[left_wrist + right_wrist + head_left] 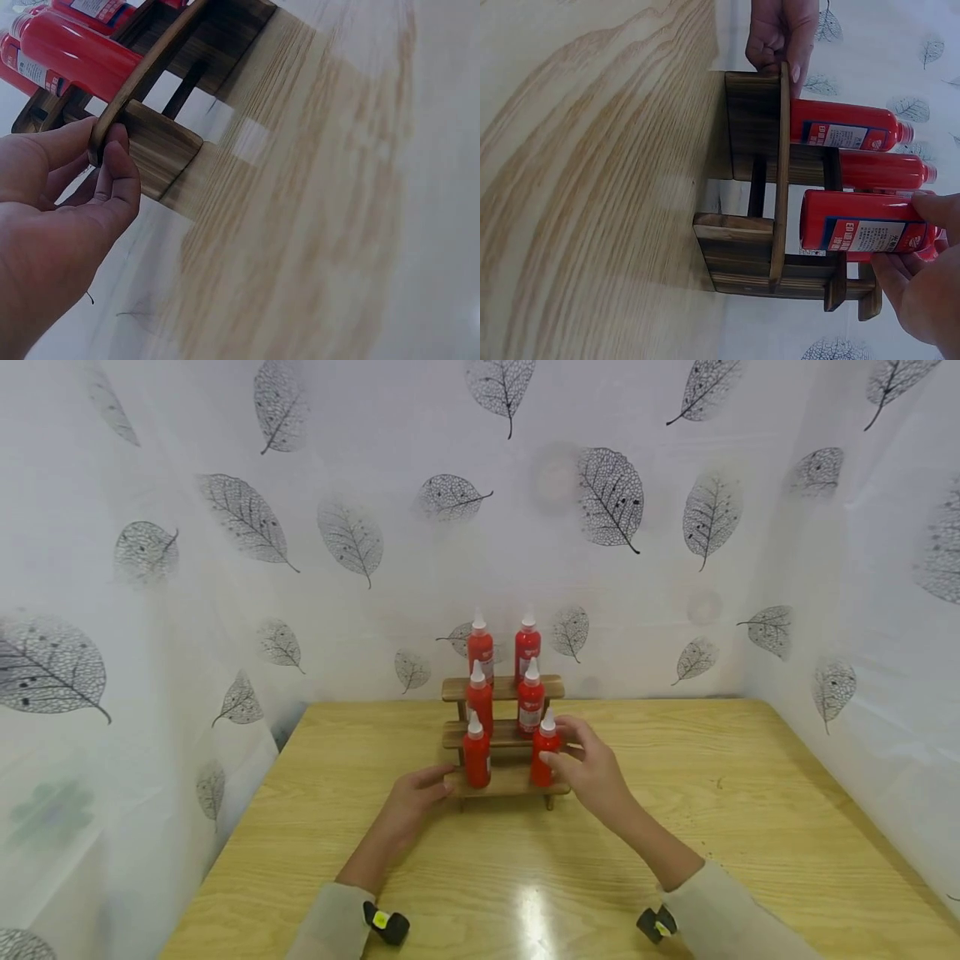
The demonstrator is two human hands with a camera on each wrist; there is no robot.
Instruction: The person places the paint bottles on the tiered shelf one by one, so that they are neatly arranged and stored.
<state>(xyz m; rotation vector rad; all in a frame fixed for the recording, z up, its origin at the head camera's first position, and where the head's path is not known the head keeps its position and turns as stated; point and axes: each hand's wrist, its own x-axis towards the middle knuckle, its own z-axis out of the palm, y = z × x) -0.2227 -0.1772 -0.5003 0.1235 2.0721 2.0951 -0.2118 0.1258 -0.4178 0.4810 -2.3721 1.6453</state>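
A three-tier wooden rack (pixel 510 781) holds several red squeeze bottles with white pointed caps. At the left end of its lowest step, my left hand (pixel 415 797) pinches the board (pixel 112 124) between thumb and fingers. My right hand (pixel 596 772) grips the front right red bottle (pixel 862 221) by its upper part, thumb on one side and fingers on the other. In the right wrist view a narrow gap shows between that bottle's base and the lowest step. The front left bottle (pixel 477 758) stands upright on the same step.
Two bottles stand on the middle step, among them the right one (pixel 531 700), and two on the top step, the right one (pixel 527 647) included. The rack rests on a wood-grain table (pixel 360 743). A white leaf-print curtain (pixel 420 552) hangs behind and along both sides.
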